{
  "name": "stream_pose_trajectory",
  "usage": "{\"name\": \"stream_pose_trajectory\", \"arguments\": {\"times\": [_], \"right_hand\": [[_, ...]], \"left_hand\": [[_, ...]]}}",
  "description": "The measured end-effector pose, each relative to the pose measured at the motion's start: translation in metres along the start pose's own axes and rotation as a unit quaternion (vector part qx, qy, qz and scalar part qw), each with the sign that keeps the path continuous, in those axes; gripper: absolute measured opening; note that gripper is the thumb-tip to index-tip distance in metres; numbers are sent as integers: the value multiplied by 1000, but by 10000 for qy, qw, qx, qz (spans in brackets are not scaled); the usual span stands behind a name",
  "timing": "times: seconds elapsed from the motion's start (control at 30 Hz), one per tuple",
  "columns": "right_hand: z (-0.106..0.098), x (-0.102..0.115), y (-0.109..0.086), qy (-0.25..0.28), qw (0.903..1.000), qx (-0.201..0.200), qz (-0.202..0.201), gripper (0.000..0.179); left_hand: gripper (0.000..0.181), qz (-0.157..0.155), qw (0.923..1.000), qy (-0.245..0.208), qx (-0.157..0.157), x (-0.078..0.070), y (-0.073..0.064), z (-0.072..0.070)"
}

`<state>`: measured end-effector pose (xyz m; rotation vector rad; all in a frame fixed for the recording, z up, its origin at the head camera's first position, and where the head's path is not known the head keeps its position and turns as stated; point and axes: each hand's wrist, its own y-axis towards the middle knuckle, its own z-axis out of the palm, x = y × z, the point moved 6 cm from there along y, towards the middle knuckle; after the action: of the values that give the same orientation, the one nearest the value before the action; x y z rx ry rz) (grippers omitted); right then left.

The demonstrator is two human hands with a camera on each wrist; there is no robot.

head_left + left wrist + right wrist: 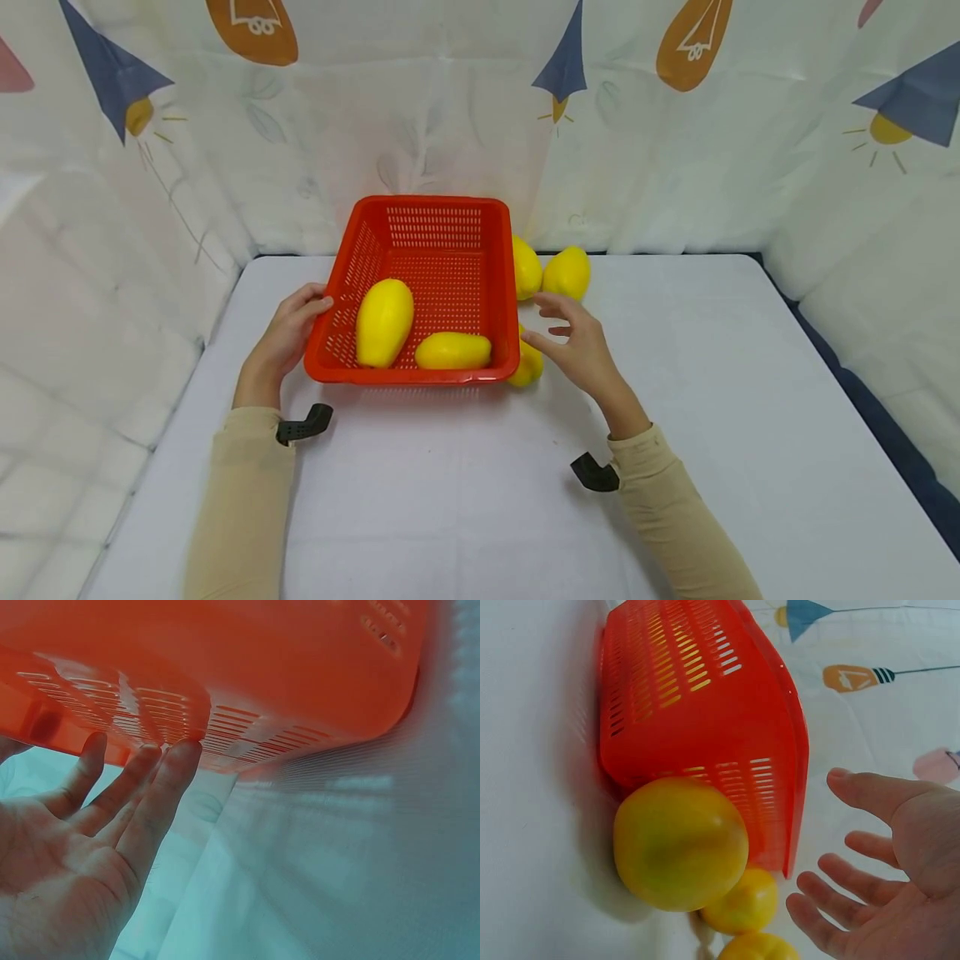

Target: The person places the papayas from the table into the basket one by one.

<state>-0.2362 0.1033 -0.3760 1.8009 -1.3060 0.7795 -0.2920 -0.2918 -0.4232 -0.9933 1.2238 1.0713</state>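
Red rectangular plastic basket (pixel 408 377), gripped by the left hand (pixel 283 335), held two oval yellow fruits (pixel 385 321), with three loose fruits (pixel 567 272) left outside near the right hand (pixel 579 346), its fingers apart.

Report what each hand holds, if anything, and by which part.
The left hand holds the red basket by the rim on its left side; the right hand holds nothing.
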Motion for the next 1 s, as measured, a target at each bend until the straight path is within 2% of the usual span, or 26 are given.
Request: {"name": "stream_pose_trajectory", "arguments": {"times": [0.6,0.83,1.0], "right_hand": [[9,-17,-8,50,9993,177,332,55],[15,-23,-10,118,9992,210,316,55],[19,-27,-11,92,9987,213,446,55]], "left_hand": [[16,14,10000,-42,-11,1,-1,0],[16,-15,10000,56,-22,1,-1,1],[16,-40,9998,153,-93,1,0,-1]]}}
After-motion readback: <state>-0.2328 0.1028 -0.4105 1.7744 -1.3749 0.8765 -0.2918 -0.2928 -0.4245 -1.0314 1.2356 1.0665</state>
